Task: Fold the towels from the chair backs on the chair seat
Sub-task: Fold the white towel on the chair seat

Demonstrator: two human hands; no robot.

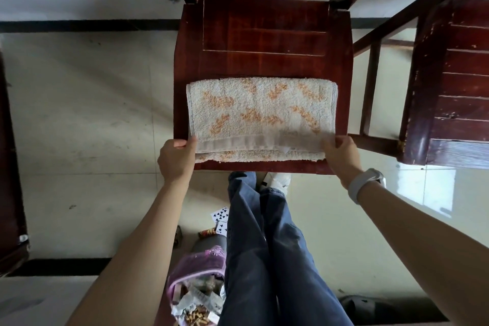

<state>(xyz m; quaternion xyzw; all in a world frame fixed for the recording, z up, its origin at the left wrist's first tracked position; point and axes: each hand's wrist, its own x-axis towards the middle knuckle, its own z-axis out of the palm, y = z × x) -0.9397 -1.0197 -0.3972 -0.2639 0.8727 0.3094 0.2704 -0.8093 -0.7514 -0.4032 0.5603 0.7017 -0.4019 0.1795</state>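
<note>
Gripping the white, orange-patterned terry towel point(260, 114) on the dark red wooden chair seat point(263, 34): left hand point(177, 159) at 9 o'clock, right hand point(341, 155) at 3 o'clock.

A pale tiled floor point(79, 114) fills most of the view, crossed by a dark stripe point(87, 26) far from the playing cards point(221, 216). The cards lie face up on the floor. Just below them stands a bin with a pink plastic bag point(198, 270), full of wrappers and shells. A second dark red wooden chair point(449, 82) stands to the right, well apart from the cards. Beside the cards is a white shoe point(277, 181)
</note>
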